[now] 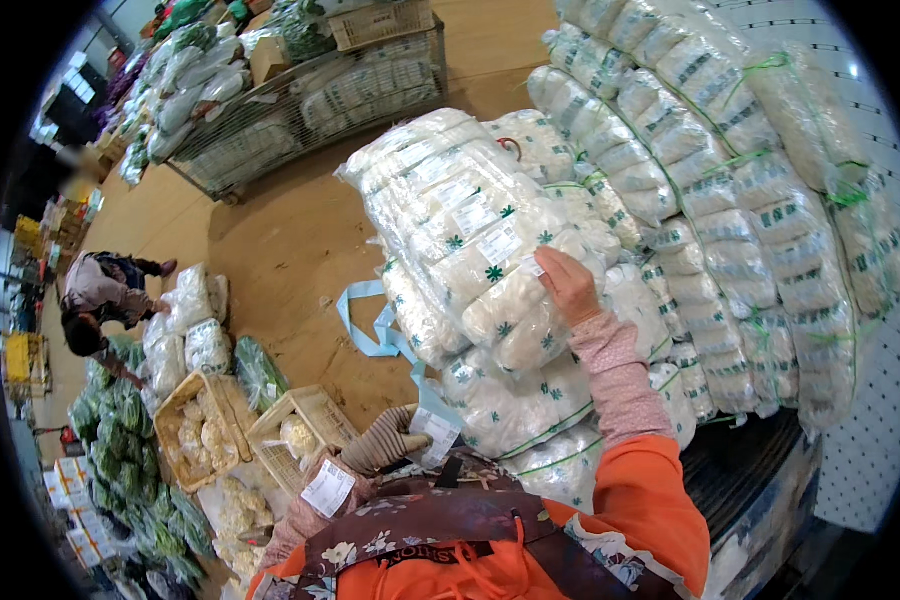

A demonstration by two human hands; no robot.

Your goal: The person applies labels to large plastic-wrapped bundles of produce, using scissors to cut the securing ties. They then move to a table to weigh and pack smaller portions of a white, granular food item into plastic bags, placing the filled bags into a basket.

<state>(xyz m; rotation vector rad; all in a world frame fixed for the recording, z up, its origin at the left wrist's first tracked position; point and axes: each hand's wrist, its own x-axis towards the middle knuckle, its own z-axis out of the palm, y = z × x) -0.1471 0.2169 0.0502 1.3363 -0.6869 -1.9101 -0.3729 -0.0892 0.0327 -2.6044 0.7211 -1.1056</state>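
My right hand (568, 285) is bare and rests against the near right side of a big clear plastic bag (425, 195). Its fingertips pinch a small white label (533, 266). Pale, bulging packs with green leaf marks fill that bag, and a printed white label (498, 243) is stuck on its top face. A striped knit glove covers my left hand (382, 441), held low near my waist. Its fingers are closed on a white label sheet (437, 432), beside a light blue strap (382, 325). Another label (328, 489) sticks to my left sleeve.
More tied bags (710, 190) pile high on the right. A wire cage cart (305, 110) stands behind, heaped with bags. At left are yellow crates (200, 425), bagged green vegetables (130, 450) and a bending person (110, 295). A dark pallet (745, 465) lies at lower right.
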